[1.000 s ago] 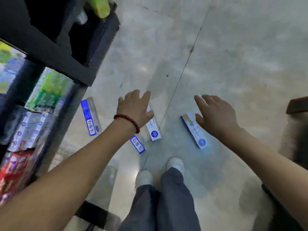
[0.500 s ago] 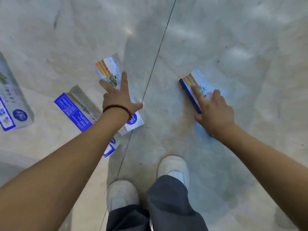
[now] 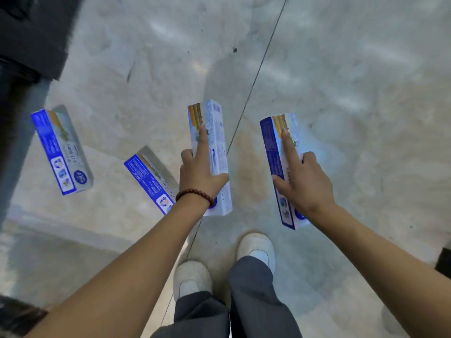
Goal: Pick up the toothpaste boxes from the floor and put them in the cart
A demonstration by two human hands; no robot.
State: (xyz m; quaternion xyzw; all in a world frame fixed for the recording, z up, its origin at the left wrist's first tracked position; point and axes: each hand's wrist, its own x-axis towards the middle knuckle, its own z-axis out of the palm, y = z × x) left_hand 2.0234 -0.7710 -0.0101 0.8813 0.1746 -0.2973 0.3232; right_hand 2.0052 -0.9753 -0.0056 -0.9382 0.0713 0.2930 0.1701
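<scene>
While two boxes (image 3: 62, 152) lie floored — two are held.

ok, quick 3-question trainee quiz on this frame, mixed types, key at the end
1. True or false: the left hand holds a toothpaste box.
2. How many boxes lie untouched on the floor?
A) one B) two C) four
3. Fill in: the right hand grips a box with its ___ finger stretched along it.

Key: 1 true; 2 B, the far-left box and the middle box; 3 index.
</scene>
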